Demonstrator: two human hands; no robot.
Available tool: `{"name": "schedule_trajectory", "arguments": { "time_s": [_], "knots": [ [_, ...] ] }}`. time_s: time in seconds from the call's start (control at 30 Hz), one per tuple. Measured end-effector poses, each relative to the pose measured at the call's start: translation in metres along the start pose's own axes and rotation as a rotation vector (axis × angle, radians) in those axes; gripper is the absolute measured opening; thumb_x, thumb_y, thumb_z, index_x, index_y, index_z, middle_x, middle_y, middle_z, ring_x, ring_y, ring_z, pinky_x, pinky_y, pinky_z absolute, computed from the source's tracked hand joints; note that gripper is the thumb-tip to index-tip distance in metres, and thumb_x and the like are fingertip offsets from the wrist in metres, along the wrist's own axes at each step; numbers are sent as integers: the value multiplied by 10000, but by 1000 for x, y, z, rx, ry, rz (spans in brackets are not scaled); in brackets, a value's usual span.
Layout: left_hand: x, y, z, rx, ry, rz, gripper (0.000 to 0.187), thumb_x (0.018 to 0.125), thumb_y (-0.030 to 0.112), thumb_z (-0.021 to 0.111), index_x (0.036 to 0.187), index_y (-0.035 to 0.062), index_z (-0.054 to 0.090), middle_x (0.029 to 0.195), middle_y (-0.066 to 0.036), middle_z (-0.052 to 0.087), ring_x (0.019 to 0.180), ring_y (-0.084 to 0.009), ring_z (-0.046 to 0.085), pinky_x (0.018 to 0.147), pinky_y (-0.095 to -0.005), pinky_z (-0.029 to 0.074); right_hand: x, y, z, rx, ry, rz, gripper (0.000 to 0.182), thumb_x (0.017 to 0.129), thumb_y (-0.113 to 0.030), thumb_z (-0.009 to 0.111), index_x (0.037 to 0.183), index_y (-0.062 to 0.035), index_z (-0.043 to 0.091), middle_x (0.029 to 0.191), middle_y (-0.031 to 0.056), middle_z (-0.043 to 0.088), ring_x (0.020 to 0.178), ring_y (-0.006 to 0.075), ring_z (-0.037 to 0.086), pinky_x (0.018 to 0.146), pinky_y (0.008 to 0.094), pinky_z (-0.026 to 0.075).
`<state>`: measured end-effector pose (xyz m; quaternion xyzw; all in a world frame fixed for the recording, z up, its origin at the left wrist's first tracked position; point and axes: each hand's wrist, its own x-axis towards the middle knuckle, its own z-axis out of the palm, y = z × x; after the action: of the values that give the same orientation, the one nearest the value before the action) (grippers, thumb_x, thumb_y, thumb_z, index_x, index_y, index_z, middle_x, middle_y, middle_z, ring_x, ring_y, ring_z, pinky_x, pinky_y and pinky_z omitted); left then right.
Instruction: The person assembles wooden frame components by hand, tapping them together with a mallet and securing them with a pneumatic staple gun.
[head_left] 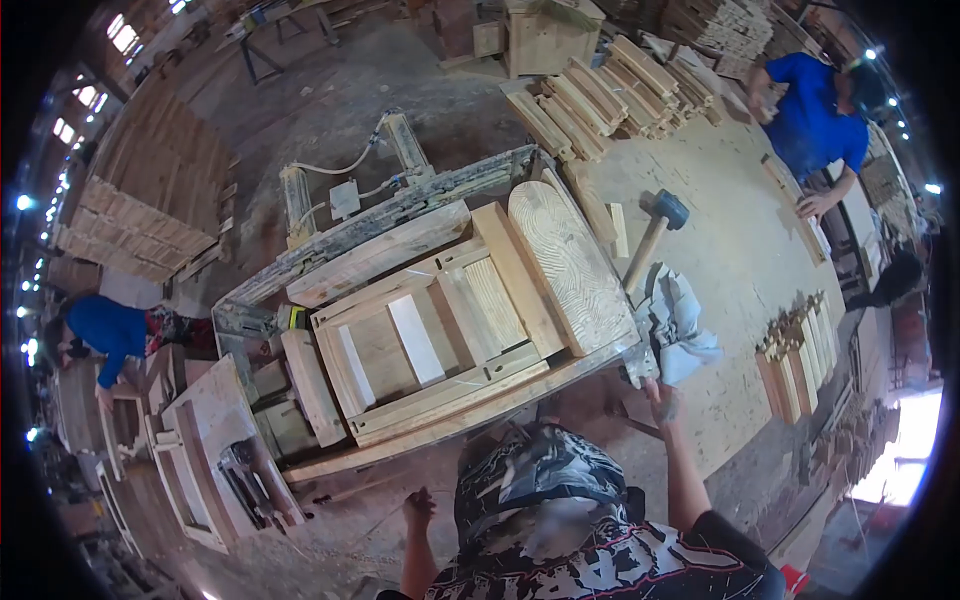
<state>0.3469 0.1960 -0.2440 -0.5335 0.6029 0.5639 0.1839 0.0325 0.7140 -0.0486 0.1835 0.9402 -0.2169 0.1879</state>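
A wooden frame with slats (415, 335) lies inside a long metal-edged press (375, 222), with thick wooden blocks around it. At the press's right corner, my right hand (664, 402) has its fingers closed on a small metal fitting (638, 366), beside a crumpled light cloth (678, 325). My left hand (420, 507) hangs low in front of the press, its fingers loosely curled and apart, with nothing visible in it. A board with a rounded end (565, 255) lies at the right end of the press.
On the table (725, 240) to the right are a black-headed mallet (668, 210), stacked wood pieces (590, 105) and upright strips (800, 355). A person in blue (815, 120) stands at its far side; another (105, 325) works at the left. Plank stacks (150, 190) stand back left.
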Motion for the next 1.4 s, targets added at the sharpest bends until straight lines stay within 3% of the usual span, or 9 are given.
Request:
{"name": "schedule_trajectory", "arguments": {
  "time_s": [0.07, 0.13, 0.33, 0.53, 0.63, 0.87, 1.07, 1.23, 1.4],
  "knots": [
    [-37, 30, 54, 92, 28, 103, 327, 952, 357, 621, 851, 47, 645, 612, -86, 638, 444, -184, 577, 420, -356, 467, 23, -1, -9, 288, 62, -4, 516, 1004, -464, 478, 912, 1, 682, 809, 107, 697, 781, 198, 659, 682, 354, 502],
    [-29, 14, 86, 793, 208, 1210, 304, 916, 341, 647, 892, 38, 660, 653, -112, 661, 521, -231, 631, 500, -390, 502, 42, -24, -21, 697, 169, -74, 393, 981, -360, 579, 834, -8, 674, 689, 64, 645, 655, 130, 611, 583, 287, 471],
    [-115, 92, 117, 370, 38, 348, 300, 921, 303, 612, 993, 20, 680, 749, -136, 702, 624, -238, 687, 596, -372, 538, 209, -81, -31, 438, 451, -141, 695, 834, -437, 728, 1325, 3, 508, 1153, 222, 601, 980, 339, 618, 871, 424, 496],
    [-162, 131, 127, 188, 205, 420, 325, 957, 284, 567, 922, -17, 683, 759, -128, 704, 633, -192, 676, 599, -322, 530, 283, -91, 0, 272, 621, -193, 556, 872, -350, 684, 1260, 4, 501, 890, 175, 648, 784, 314, 656, 732, 418, 538],
    [-171, 157, 135, 35, 180, 470, 318, 970, 266, 552, 924, -20, 684, 786, -120, 702, 650, -174, 661, 613, -306, 523, 304, -97, 3, 1230, 273, -108, 218, 935, -196, 595, 1036, -22, 512, 648, 52, 563, 511, 138, 568, 433, 293, 458],
    [-197, 305, 165, -205, -131, 732, 273, 979, 181, 536, 1073, -43, 661, 980, -122, 694, 888, -177, 646, 814, -298, 509, 78, -180, 22, 1287, 179, -553, 111, 972, -149, 520, 1036, -60, 500, 665, 6, 504, 488, 104, 489, 417, 264, 413],
    [-202, 406, 158, 88, -359, 1120, 250, 975, 100, 514, 1122, -66, 629, 1132, -146, 666, 1043, -202, 616, 931, -316, 472, -66, -237, 82, 515, -454, -802, 358, 914, -278, 595, 1190, -78, 485, 1105, 209, 607, 980, 373, 634, 747, 427, 528],
    [-116, 364, 92, -393, -111, 919, 285, 1032, 230, 479, 945, -19, 586, 947, -165, 700, 924, -221, 654, 885, -353, 498, -65, -237, 60, 274, 207, -1056, 452, 887, -288, 645, 1278, -101, 518, 1174, 220, 585, 1082, 376, 595, 906, 464, 492],
    [-101, 457, 11, -376, 99, 1026, 385, 1005, 282, 508, 710, 40, 463, 653, -121, 603, 631, -209, 595, 662, -358, 499, -67, -177, 89, -92, 248, -294, 977, 757, -409, 777, 1494, -14, 273, 1554, 263, 225, 1435, 399, 268, 1092, 591, 309]
  ]
}}
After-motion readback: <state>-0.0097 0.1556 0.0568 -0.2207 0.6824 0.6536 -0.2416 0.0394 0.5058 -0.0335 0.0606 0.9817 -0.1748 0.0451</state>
